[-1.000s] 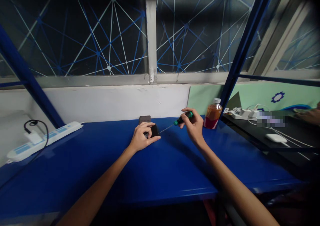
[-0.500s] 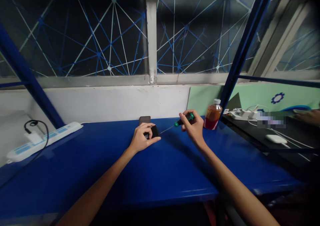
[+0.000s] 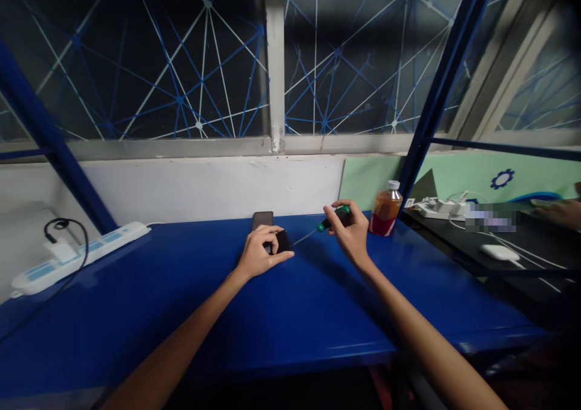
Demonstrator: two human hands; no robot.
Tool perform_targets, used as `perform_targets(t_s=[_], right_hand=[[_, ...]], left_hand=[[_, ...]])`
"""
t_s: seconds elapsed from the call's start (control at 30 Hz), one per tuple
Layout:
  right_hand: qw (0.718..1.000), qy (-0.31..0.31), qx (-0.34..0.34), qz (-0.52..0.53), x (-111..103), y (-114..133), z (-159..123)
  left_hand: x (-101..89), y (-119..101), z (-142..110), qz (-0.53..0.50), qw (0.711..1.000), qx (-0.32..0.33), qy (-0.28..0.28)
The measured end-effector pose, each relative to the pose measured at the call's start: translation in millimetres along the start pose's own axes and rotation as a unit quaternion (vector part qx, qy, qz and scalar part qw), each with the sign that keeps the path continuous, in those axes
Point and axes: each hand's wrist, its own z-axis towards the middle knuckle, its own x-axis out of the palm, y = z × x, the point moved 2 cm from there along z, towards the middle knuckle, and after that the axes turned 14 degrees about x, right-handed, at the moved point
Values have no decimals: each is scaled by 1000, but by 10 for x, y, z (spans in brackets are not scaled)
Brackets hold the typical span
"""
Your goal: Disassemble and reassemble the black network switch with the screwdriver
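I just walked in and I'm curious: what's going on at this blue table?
A person's left hand holds a small black object. The right hand grips a green-and-black screwdriver, its tip at the object's right side; whether they touch is too small to tell. A bottle stands beyond the right hand.

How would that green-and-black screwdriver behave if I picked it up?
The screwdriver would probably feel stiff: its thin shaft looks straight. It is likely heavier toward the thick handle, in the right hand. Laid on the blue table, it might roll a little, since the handle looks rounded.
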Motion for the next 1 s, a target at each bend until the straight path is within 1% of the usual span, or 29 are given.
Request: perform_targets(t_s=[0.07,0.2,0.27,0.37,0.47,0.53,0.7,0.8,0.93,1.0], right_hand=[[1000,3,-8,-9,-12,-16,2],[999,31,-24,19,-24,-64,23],[999,23,-21,19,-24,-71,29],[1000,-2,-13,-10,-21,-49,27],[999,-22,-20,-30,-26,-19,21],[999,-19,-20,-34,-32,-21,25],[1000,13,-21,-12,-61,-65,59],[999,0,-27,-28,-82,-62,66],[995,-33,-45,-79,-99,-23,54],[996,-25,-49,-77,-104,-19,54]], left_hand=[[2,2,2,-1,1000,0,-3],[7,5,11,0,1000,-3,-3],[9,4,16,4,1000,-4,-5],[12,6,18,6,1000,-3,-6],[14,12,12,7,1000,1,-6],[12,17,6,8,1000,3,-7],[14,40,-8,1,1000,8,-10],[17,50,-11,4,1000,10,-9],[13,55,-11,5,1000,12,-11],[11,58,-12,5,1000,12,-10]])
